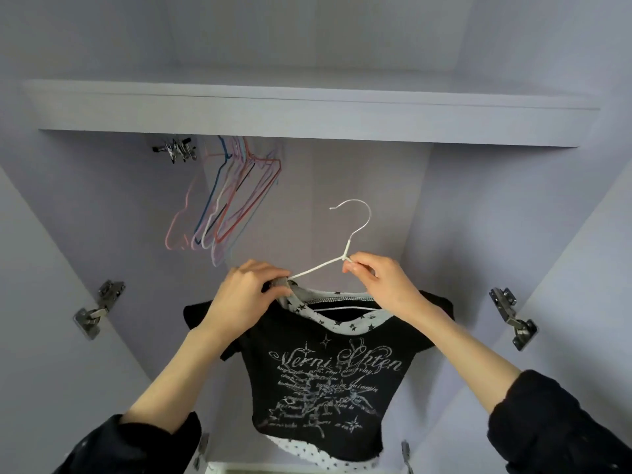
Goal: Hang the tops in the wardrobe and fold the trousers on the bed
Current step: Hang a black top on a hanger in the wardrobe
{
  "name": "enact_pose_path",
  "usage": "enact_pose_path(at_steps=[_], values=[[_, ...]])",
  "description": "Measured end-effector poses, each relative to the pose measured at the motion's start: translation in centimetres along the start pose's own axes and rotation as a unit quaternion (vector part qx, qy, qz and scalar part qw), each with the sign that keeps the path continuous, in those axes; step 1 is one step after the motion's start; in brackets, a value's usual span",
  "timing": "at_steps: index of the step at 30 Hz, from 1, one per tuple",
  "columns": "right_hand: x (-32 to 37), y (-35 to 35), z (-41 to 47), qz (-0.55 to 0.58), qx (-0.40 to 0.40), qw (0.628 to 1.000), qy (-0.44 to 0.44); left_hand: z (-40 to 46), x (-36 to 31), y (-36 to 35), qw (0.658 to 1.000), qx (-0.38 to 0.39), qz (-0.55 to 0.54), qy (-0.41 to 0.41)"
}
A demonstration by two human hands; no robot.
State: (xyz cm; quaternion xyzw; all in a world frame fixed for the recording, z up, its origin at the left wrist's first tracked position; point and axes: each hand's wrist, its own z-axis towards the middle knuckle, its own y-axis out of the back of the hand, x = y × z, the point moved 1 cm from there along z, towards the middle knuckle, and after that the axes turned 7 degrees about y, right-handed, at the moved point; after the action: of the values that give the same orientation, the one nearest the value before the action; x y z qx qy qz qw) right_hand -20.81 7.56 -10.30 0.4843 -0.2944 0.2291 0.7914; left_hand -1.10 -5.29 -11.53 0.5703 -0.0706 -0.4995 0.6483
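- The left hand has its fingers curled tight, pinching the white star-print collar of the top where it meets the left arm of the hanger.
- The right hand pinches the hanger between thumb and fingertips, just below the twisted neck where the two arms join; its other fingers are curled in beside them.
- The hanger is white wire, its hook free in the air and pointing up and left, touching nothing.
- The top is black with short sleeves, pale script and star print on the chest, and a white dotted hem. It hangs from the hanger in front of the open wardrobe, held between both hands, below the shelf.
- Empty coloured hangers hang up left, well apart from the top.
- Door hinges sit on either side.
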Motion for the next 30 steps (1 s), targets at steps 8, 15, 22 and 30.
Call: enact_pose_path(at_steps=[8, 15, 22, 30], values=[[-2.5, 2.2, -1.3, -0.053, -0.043, 0.998, -0.004, -0.1, 0.8, -1.8, 0.998, 0.052, -0.003, 0.044], [-5.5, 4.5, -2.6, -0.080, -0.080, 0.993, -0.042, -0.2, 1.5, -2.5, 0.997, 0.011, -0.041, 0.067], [-6.5, 6.0, -3.0, -0.054, -0.106, 0.991, -0.064, -0.4, 4.0, -1.7, 0.982, -0.042, 0.016, 0.183], [-3.4, 3.6, -1.1, 0.029, -0.063, 0.996, -0.050, 1.9, -2.0, -3.4, 0.997, -0.036, 0.056, -0.043]])
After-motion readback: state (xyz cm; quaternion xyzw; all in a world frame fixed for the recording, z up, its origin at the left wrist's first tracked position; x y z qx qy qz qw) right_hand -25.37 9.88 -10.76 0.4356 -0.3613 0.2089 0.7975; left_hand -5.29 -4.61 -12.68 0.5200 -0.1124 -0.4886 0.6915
